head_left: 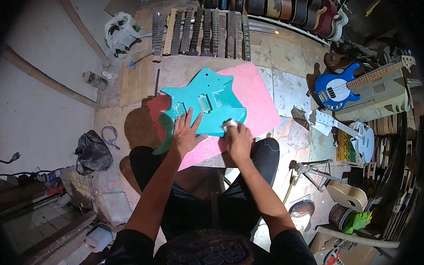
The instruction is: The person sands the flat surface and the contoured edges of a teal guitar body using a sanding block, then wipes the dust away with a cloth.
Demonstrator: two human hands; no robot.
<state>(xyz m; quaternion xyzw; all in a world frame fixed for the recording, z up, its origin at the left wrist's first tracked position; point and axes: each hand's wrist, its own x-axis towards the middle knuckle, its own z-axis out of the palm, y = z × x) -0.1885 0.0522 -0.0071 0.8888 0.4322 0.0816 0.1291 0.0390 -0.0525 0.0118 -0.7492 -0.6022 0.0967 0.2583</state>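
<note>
A turquoise guitar body point(222, 109) with cut cavities and small holes lies on a pink sheet point(260, 101), which rests on a pale board point(177, 64) above my knees. My left hand point(186, 133) is open, fingers spread flat on the body’s lower left part. At the body’s lower right, my right hand point(239, 145) grips a small pale pad point(230, 125) against the turquoise surface. What the pad is made of is too small to tell.
Several guitar necks point(216, 33) lie beyond the board, below guitar bodies point(284, 5). On the right are a blue bass point(336, 94), a white guitar point(363, 144) and a metal stand point(309, 170). Bags point(91, 155), a cable and pipes point(72, 79) are on the left.
</note>
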